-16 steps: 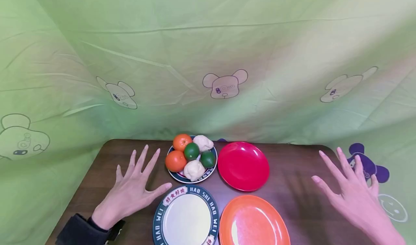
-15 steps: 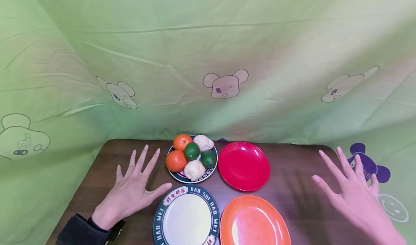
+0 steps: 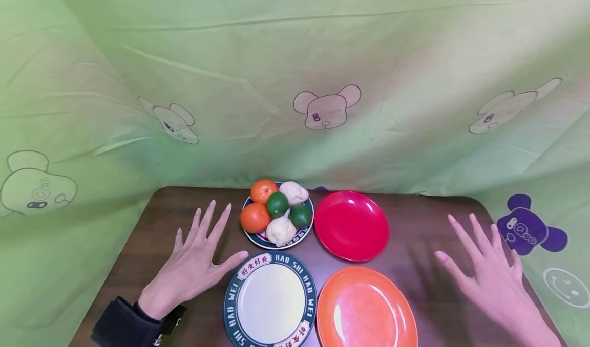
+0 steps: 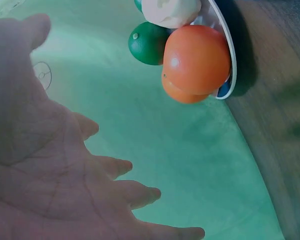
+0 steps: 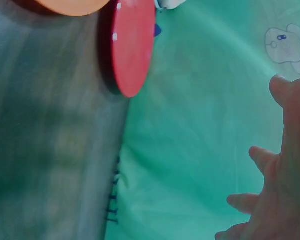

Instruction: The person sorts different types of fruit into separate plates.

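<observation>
My left hand (image 3: 191,265) hovers over the left of the table, fingers spread, holding nothing. Its thumb is nearest to the large white plate (image 3: 272,306) with a lettered dark green rim. Behind that, a smaller patterned plate (image 3: 299,236) carries two orange fruits (image 3: 255,218), two green limes (image 3: 277,204) and two white lumpy pieces (image 3: 281,231) whose kind I cannot tell. Over the table's right side, my right hand (image 3: 488,280) also spreads its fingers with nothing in them. A red plate (image 3: 352,226) and an orange plate (image 3: 369,311) lie between the hands.
The plates stand close together on a dark wooden table (image 3: 428,224) with rounded back corners. Green cloth (image 3: 230,132) printed with bear heads hangs behind and beside it. The orange plate and the large white plate run past the bottom of the head view.
The head view has tilted down a little, so table and plates appear higher and slightly right. My right hand has shifted slightly left. Both hands remain spread, and the plates stay in place.
</observation>
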`<state>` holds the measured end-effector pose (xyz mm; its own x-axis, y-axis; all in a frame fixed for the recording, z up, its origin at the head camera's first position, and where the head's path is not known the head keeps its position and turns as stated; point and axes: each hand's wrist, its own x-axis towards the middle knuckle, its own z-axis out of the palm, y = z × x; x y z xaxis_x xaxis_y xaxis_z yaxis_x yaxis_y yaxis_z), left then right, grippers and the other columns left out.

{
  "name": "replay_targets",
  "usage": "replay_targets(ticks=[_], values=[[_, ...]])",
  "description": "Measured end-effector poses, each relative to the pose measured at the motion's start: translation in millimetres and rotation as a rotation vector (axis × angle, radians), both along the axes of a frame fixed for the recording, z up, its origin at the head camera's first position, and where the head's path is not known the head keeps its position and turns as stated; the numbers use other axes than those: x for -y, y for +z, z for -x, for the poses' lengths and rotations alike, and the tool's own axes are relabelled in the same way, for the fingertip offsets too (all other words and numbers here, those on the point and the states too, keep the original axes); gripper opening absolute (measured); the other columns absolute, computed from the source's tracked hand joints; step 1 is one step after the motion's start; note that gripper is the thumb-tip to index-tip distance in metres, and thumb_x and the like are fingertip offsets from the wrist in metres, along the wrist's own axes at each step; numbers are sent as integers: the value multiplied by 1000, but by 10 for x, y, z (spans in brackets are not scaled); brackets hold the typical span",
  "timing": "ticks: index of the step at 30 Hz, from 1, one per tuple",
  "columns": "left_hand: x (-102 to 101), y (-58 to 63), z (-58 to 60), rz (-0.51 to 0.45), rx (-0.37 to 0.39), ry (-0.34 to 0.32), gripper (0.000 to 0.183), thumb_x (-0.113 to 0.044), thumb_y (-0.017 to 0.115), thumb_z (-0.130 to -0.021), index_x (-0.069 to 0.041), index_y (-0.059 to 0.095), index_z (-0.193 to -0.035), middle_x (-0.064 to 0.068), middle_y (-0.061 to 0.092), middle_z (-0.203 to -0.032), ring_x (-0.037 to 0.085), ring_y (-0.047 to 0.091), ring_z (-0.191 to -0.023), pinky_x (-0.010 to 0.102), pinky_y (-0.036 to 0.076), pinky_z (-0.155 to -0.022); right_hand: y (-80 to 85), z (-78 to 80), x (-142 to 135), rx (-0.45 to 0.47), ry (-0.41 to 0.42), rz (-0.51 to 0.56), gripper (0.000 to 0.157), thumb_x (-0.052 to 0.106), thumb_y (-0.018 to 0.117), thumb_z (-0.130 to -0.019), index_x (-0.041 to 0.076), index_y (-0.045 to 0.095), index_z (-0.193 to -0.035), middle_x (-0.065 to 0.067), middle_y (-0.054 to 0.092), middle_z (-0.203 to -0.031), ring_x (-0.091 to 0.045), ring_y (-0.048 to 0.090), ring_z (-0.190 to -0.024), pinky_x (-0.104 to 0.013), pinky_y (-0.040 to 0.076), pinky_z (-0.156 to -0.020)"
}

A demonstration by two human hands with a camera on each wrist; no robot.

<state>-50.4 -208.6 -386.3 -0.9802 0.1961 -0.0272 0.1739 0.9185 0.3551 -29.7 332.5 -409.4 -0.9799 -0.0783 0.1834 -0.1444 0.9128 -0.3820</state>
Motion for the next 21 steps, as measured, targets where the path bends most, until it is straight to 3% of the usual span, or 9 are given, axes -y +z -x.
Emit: replay_targets(ticks=[5,9,12,14,17,19,21], values=[[25,-35,-44,-19,-3,17,100,-67,59,-94,-29,0,-166,21,5,-170,56,20,-148,85,16,-102,46,62,101,0,14,23,83,39,65,-98,32,17,-165,-12,-2,-171,-45,-15,-154,-76,-22,-106],[13,-166,-88,-61,16,53,98,-53,64,-97,-29,-3,-165,27,23,-164,55,46,-134,78,37,-97,50,80,220,-3,34,46,81,38,65,-99,32,18,-165,-13,1,-171,-45,-12,-154,-77,-18,-107],[-44,-356,-131,-116,59,118,92,-42,64,-100,-28,2,-166,26,49,-148,49,63,-115,68,52,-82,39,93,311,-14,53,67,79,37,64,-100,31,20,-165,-16,6,-171,-47,-7,-155,-79,-13,-109],[-98,-515,-175,-148,116,176,86,-38,64,-100,-23,10,-166,21,63,-127,38,69,-98,55,57,-73,28,108,383,-18,66,86,77,36,65,-100,31,22,-164,-18,9,-170,-47,-3,-155,-80,-7,-109],[-170,-755,-277,-214,225,268,75,-36,65,-100,-11,27,-161,10,63,-98,21,61,-78,39,52,-64,16,140,534,-22,87,125,77,36,67,-99,31,25,-163,-18,16,-169,-49,6,-154,-82,2,-108],[-206,-883,-369,-260,287,316,68,-35,64,-101,-7,35,-156,9,63,-96,19,60,-79,37,54,-66,16,180,668,-21,107,148,77,37,69,-98,30,28,-163,-18,23,-167,-49,16,-152,-84,11,-105],[-236,-980,-465,-310,318,346,60,-32,63,-102,-5,39,-151,13,66,-105,22,63,-86,41,58,-73,24,252,835,-20,135,161,77,40,70,-97,29,30,-162,-17,29,-165,-48,25,-150,-84,21,-102]])
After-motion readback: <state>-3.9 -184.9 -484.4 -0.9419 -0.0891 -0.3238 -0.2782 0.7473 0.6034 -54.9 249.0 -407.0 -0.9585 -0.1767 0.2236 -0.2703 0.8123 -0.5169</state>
